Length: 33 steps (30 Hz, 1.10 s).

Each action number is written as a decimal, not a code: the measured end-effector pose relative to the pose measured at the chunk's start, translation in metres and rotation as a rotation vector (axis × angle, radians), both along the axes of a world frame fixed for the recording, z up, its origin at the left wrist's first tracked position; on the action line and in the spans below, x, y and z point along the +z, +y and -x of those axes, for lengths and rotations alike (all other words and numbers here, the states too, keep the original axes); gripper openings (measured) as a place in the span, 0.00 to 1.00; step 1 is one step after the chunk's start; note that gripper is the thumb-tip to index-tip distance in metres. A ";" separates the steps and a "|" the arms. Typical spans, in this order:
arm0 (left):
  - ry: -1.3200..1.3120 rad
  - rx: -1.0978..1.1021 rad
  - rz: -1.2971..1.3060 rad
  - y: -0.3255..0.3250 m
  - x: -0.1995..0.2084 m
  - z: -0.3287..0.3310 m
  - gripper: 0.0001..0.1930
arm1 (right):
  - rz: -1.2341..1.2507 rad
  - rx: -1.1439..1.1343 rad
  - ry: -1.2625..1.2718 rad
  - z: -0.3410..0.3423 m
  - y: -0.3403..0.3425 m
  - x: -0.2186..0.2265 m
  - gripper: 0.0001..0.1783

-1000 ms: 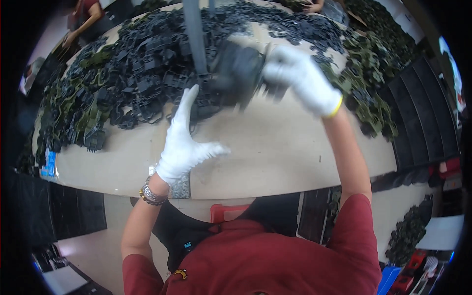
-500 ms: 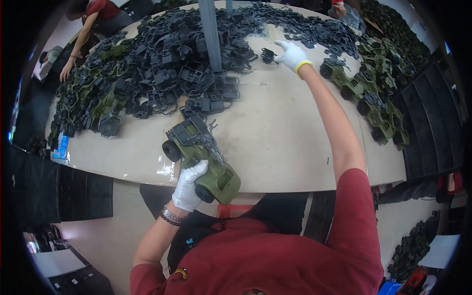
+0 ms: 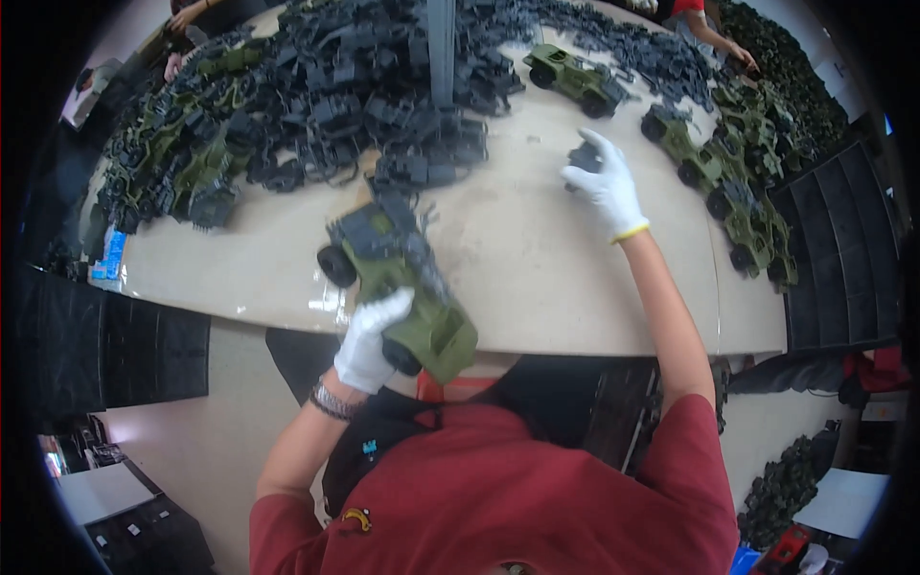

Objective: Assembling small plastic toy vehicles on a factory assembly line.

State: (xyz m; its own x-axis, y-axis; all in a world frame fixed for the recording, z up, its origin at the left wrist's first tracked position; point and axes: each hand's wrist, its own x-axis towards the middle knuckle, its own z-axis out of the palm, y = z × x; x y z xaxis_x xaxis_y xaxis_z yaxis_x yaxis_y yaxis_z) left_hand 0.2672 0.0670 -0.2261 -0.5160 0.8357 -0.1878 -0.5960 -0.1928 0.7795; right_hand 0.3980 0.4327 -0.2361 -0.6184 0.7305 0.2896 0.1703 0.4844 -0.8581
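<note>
My left hand (image 3: 372, 337), in a white glove, is wrapped round the side of a green toy military vehicle (image 3: 436, 331). The vehicle tilts over the table's front edge, its dark grey rear part pointing away from me and a black wheel (image 3: 337, 266) showing on its left. Out over the table, my right hand (image 3: 609, 187), gloved in white with a yellow cuff, pinches a small dark grey plastic part (image 3: 583, 156) between thumb and fingers. The part is blurred and partly covered by the fingers.
A big heap of dark grey plastic parts (image 3: 374, 86) covers the table's far left and middle, around a metal post (image 3: 441, 53). Another green toy vehicle (image 3: 575, 79) stands beyond my right hand. More vehicles (image 3: 714, 177) line the right edge. A co-worker's hand (image 3: 738, 53) is at far right.
My right hand has drawn back toward me with the small grey part. A green toy vehicle now stands at the far middle. The held vehicle has shifted slightly. A co-worker's arm has appeared at far right.
</note>
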 end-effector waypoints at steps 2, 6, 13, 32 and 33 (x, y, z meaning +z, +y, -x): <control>-0.037 -0.017 -0.057 0.014 0.014 -0.007 0.22 | 0.151 -0.079 -0.006 -0.045 -0.023 0.003 0.32; -0.153 -0.007 -0.062 0.027 0.011 -0.010 0.19 | -0.237 -0.199 -0.318 -0.084 -0.047 0.003 0.28; -0.202 0.045 -0.065 0.044 0.016 -0.031 0.17 | -0.353 -0.022 -0.393 -0.071 -0.061 0.006 0.32; 0.328 0.225 -0.041 0.036 0.029 -0.044 0.15 | -0.044 0.461 0.043 -0.054 -0.196 0.044 0.31; 0.327 0.226 -0.040 0.034 0.030 -0.044 0.15 | -0.075 0.485 0.048 -0.054 -0.196 0.042 0.31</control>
State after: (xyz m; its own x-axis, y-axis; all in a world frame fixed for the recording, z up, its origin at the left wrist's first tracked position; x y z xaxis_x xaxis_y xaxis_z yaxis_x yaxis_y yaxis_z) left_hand 0.3116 0.1008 -0.1958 -0.7150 0.6975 0.0478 -0.2564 -0.3252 0.9102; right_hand 0.4523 0.2371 -0.1945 -0.8669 0.3377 0.3667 -0.1291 0.5584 -0.8194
